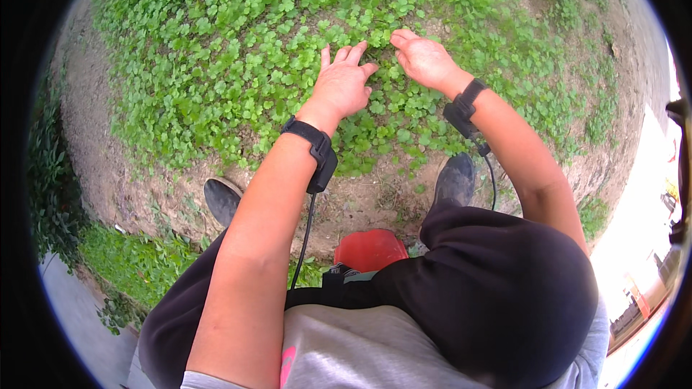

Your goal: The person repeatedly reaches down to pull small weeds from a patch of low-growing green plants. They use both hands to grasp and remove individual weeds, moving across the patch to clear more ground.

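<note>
My left hand hovers over or rests on a bed of low green leafy seedlings, with its fingers spread apart and nothing seen in them. Just to its right, my right hand has its fingers drawn together, their tips among the leaves. Whether a leaf or stem is pinched there cannot be made out. Between the two hands lie a few lobed leaves and dark soil. A black strap with a small box is on my left wrist, and a similar strapped box is on my right.
My dark shoes stand on bare soil at the bed's near edge. A red plastic object is between my legs. Black cables hang from the wrist boxes. Darker shrubs line the left, and pale paving the right.
</note>
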